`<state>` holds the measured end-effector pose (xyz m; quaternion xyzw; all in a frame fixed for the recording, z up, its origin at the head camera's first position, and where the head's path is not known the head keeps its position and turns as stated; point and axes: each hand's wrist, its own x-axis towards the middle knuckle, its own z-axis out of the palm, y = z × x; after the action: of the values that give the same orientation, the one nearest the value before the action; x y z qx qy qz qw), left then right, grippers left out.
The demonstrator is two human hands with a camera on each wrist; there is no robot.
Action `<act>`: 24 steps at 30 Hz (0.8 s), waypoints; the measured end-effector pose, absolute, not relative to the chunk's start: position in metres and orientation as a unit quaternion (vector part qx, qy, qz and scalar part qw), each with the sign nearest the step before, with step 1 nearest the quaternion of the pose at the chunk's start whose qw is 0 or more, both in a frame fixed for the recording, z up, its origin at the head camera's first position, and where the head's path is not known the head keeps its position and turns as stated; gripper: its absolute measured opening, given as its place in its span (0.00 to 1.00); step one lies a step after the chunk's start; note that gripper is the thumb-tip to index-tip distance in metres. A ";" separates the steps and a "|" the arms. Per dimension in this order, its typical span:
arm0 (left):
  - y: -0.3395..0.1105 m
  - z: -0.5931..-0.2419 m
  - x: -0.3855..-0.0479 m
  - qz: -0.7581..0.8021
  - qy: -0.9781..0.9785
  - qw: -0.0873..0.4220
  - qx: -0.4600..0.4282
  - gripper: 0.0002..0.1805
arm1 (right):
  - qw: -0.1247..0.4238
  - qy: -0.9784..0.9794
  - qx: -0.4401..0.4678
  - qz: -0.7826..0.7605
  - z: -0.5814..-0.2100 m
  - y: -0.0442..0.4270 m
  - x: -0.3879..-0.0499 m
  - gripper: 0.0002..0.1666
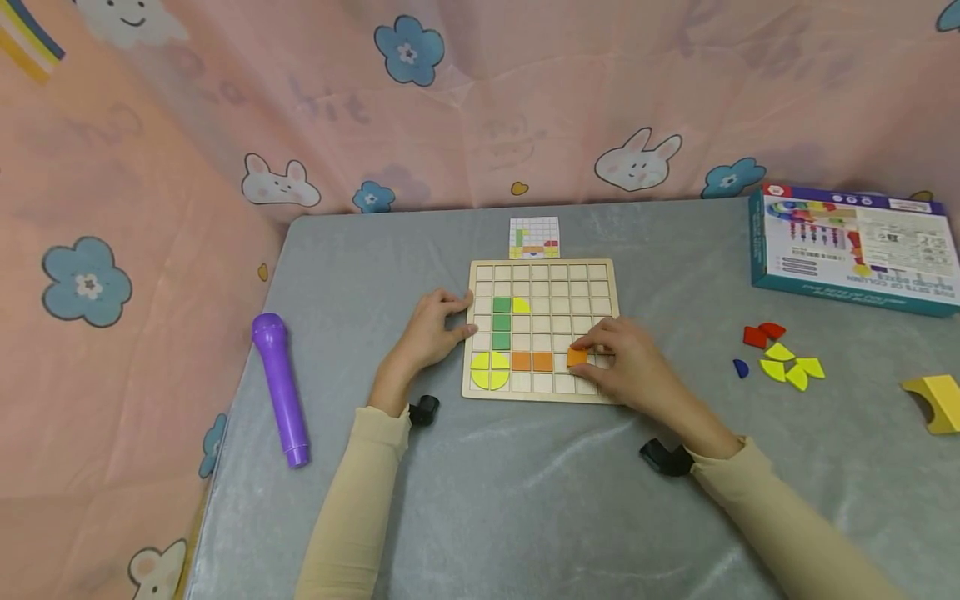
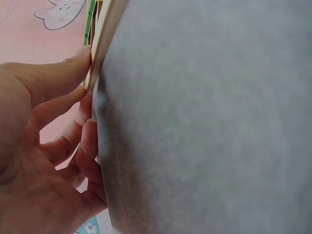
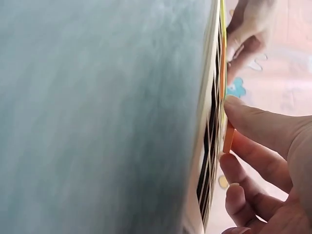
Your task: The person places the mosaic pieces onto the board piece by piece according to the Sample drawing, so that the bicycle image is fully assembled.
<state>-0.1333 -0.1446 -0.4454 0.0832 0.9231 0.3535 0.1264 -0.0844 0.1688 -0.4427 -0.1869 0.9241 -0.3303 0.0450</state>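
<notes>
A wooden grid board [image 1: 539, 400] lies flat on the table. Thumb and fingers of my left hand [image 1: 427, 332] rest against its left edge; the left wrist view shows the thumb [image 2: 68, 73] touching the frame. My right hand [image 1: 637, 360] pinches an orange square tile [image 1: 577, 357] between thumb and fingers over the lower right part of the board. In the right wrist view the orange tile [image 3: 228, 139] stands tilted at the board's surface. Set in the grid are green squares [image 1: 501, 322], a yellow quarter-circle [image 1: 521, 306], a yellow circle of quarter pieces [image 1: 490, 371] and two orange squares [image 1: 531, 361].
A pattern card [image 1: 534, 237] touches the board's far edge. To the right lie red pieces [image 1: 755, 337], yellow pieces [image 1: 780, 352], a blue half-circle [image 1: 741, 367], a yellow arch block [image 1: 932, 403] and a box [image 1: 855, 248]. A purple microphone [image 1: 282, 390] lies on the left.
</notes>
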 end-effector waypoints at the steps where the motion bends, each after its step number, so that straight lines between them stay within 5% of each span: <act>1: -0.144 -0.445 -0.133 0.353 0.923 0.127 0.084 0.32 | 0.047 0.924 -0.188 -0.329 -0.444 0.166 -0.085 0.16; 24: -0.145 -0.446 -0.134 0.357 0.922 0.125 0.083 0.32 | 0.097 0.923 -0.147 -0.341 -0.438 0.172 -0.082 0.23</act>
<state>-0.1336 -0.1445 -0.4455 0.0827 0.9221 0.3567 0.1254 -0.0824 0.1715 -0.4379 -0.1471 0.9233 -0.3413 0.0973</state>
